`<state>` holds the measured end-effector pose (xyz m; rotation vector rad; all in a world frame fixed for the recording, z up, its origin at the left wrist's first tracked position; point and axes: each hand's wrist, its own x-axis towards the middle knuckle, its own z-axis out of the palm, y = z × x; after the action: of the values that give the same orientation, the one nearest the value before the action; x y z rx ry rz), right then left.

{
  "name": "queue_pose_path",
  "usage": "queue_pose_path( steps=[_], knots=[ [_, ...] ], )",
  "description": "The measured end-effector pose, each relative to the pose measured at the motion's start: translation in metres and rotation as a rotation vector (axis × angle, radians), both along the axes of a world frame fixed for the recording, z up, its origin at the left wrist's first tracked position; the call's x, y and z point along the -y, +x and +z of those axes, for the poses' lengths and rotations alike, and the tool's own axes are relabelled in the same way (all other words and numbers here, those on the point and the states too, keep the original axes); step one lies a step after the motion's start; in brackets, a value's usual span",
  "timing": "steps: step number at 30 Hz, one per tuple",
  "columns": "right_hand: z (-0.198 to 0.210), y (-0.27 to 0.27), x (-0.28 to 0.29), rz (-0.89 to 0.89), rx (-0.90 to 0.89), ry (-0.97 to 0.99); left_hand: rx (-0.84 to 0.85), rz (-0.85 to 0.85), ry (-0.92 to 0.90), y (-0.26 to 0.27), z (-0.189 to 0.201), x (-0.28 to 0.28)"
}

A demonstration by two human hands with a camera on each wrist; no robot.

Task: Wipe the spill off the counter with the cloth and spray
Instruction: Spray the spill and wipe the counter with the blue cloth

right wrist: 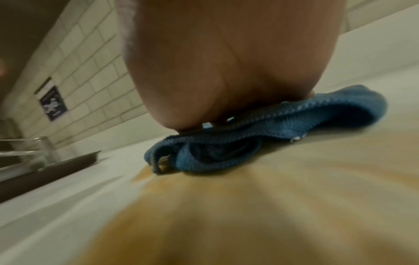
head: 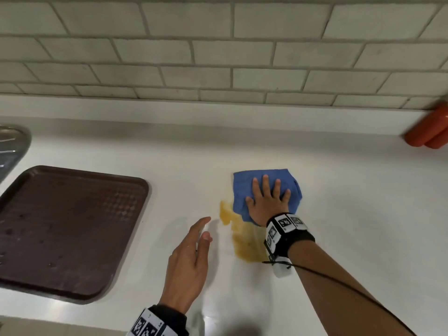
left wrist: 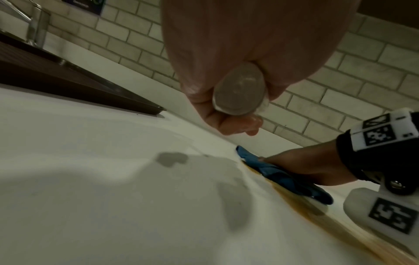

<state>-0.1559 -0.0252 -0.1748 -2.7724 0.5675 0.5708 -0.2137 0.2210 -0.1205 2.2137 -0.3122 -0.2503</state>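
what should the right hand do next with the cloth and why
Probably drag the blue cloth back toward the body, because the right hand presses it flat at the far end of the yellow spill, which is mostly uncovered.

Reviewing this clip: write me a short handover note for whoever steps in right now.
Right hand: flat, fingers straight, pressing the blue cloth on the counter at the far end of the spill.
Left hand: above the counter left of the spill, holding a small clear bottle, likely the spray.
Done: cloth is on the spill's far edge.
Left: most of the yellow-brown spill remains, streaking back toward the person from the cloth; wipe through it, spraying if needed.
Brown tray sits further left, not involved.
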Motion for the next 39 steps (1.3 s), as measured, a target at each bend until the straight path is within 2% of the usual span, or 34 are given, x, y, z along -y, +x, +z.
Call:
queue_pose_path(
  steps=[4,8,12,15,17,21,25,27,32,35,39],
  knots=[
    [0.000,0.003,-0.053,0.185,0.022,-0.007,-0.012,0.041,0.003,0.001,-0.002,-0.015],
    [-0.007,-0.040,-0.072,0.271,0.082,-0.037,-0.014,0.064,0.016,0.004,-0.004,-0.026],
    [-0.018,-0.099,-0.057,0.184,0.098,-0.088,0.008,0.018,-0.012,0.005,-0.003,-0.027],
    [-0.016,-0.139,-0.029,0.040,0.116,-0.112,0.038,-0.049,-0.021,0.005,-0.003,-0.025],
    [-0.009,-0.151,-0.008,-0.076,0.058,-0.100,0.063,-0.088,-0.025,0.007,-0.004,-0.025],
    [-0.007,-0.132,0.010,-0.199,-0.007,-0.090,0.075,-0.123,-0.044,0.012,-0.005,-0.030],
    [-0.005,-0.094,-0.004,-0.271,-0.011,-0.060,0.064,-0.114,-0.057,0.015,-0.007,-0.039],
    [-0.005,-0.082,-0.018,-0.232,-0.006,-0.051,0.046,-0.111,-0.050,0.014,-0.009,-0.043],
    [-0.006,-0.071,-0.071,0.004,0.024,-0.045,0.039,-0.081,-0.056,0.009,-0.007,-0.051],
    [-0.011,-0.091,-0.098,0.105,0.075,-0.041,0.028,-0.060,-0.056,0.005,-0.004,-0.054],
    [-0.021,-0.137,-0.096,0.115,0.141,-0.088,0.036,-0.040,-0.068,-0.001,-0.003,-0.055]
  ],
)
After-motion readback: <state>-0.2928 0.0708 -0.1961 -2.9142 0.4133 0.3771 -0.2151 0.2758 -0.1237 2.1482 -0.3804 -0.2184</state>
